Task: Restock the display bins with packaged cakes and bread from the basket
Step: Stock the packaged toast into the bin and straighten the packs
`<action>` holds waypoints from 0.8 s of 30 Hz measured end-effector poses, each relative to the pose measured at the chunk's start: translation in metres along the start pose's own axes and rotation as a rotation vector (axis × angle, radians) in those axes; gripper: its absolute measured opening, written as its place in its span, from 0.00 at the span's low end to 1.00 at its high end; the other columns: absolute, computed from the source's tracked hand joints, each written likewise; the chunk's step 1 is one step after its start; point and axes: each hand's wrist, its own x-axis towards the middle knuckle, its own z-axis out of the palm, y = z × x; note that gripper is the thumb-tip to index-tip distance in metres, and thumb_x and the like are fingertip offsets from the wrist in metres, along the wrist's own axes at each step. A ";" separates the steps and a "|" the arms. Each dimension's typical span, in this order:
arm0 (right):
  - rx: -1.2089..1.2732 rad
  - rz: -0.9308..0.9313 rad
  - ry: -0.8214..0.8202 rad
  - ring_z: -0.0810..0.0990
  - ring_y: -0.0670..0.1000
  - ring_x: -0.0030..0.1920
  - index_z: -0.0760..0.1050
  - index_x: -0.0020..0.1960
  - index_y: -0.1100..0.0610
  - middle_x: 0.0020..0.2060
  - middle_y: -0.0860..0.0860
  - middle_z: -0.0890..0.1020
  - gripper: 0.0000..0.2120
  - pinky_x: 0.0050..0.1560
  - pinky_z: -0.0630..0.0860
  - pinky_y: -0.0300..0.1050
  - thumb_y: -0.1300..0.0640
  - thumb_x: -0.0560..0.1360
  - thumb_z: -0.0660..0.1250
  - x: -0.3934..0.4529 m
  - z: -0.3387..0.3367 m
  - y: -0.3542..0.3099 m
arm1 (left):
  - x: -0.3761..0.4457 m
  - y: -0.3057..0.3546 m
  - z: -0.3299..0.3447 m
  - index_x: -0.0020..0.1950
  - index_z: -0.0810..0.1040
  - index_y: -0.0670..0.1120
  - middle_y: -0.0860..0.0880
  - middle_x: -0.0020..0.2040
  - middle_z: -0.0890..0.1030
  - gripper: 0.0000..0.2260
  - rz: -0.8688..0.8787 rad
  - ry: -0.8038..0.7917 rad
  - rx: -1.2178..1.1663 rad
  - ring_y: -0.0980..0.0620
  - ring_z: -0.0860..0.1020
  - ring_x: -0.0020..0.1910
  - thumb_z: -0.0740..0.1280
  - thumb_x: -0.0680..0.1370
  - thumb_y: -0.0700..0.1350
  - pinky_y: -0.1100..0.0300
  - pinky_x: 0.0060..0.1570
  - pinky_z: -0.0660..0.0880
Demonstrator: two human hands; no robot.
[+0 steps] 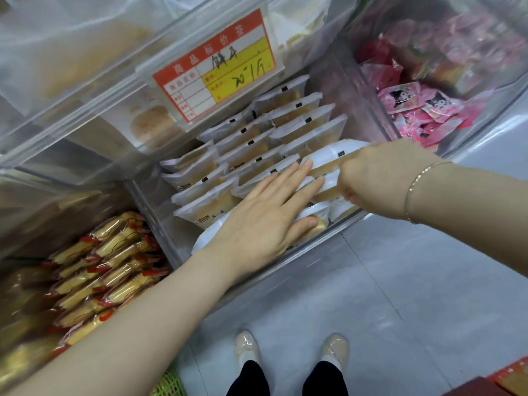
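- Three clear display bins show, side by side, under a higher shelf of clear bins.
- Middle bin (pixel 160 212) holds white-edged packaged cakes (pixel 288 130) standing on edge in rows, their long edges running from lower left to upper right; a red and yellow price tag (pixel 214 67) hangs above them.
- Left bin (pixel 25 195) holds yellow cakes in clear wrap with red ends (pixel 108 270), stacked and leaning the same way.
- Right bin (pixel 380 110) holds pink packets (pixel 420 112) in a loose heap.
- Left hand (pixel 265 218) lies flat with straight fingers on the near packs, thumb on one lying flatter at the bin's front.
- Right hand (pixel 380 170), a thin bracelet (pixel 414 184) on its wrist, grips a small stack of packs (pixel 328 164) at the bin's right side, their long edges pointing left.
- Green basket (pixel 170 384) corner shows at the bottom edge, near two feet on grey floor.
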 end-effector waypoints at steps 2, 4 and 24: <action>-0.079 -0.082 0.018 0.79 0.54 0.47 0.73 0.48 0.53 0.49 0.49 0.79 0.05 0.39 0.72 0.45 0.60 0.77 0.59 -0.001 -0.001 0.004 | 0.000 0.001 0.001 0.78 0.52 0.50 0.50 0.79 0.48 0.27 -0.005 0.011 -0.006 0.54 0.47 0.78 0.49 0.81 0.59 0.59 0.75 0.43; -0.040 -0.067 0.066 0.79 0.54 0.48 0.75 0.51 0.51 0.49 0.48 0.79 0.07 0.44 0.75 0.45 0.55 0.78 0.58 -0.002 -0.006 0.014 | 0.000 0.002 0.004 0.79 0.52 0.50 0.50 0.79 0.48 0.28 -0.010 0.020 0.005 0.54 0.47 0.78 0.49 0.81 0.59 0.59 0.75 0.43; 0.185 0.047 0.067 0.78 0.56 0.50 0.76 0.57 0.50 0.52 0.51 0.77 0.14 0.44 0.76 0.48 0.62 0.74 0.62 0.007 -0.005 0.011 | -0.001 0.005 0.005 0.79 0.46 0.52 0.51 0.79 0.45 0.27 -0.015 0.034 -0.061 0.55 0.43 0.77 0.49 0.82 0.57 0.58 0.75 0.42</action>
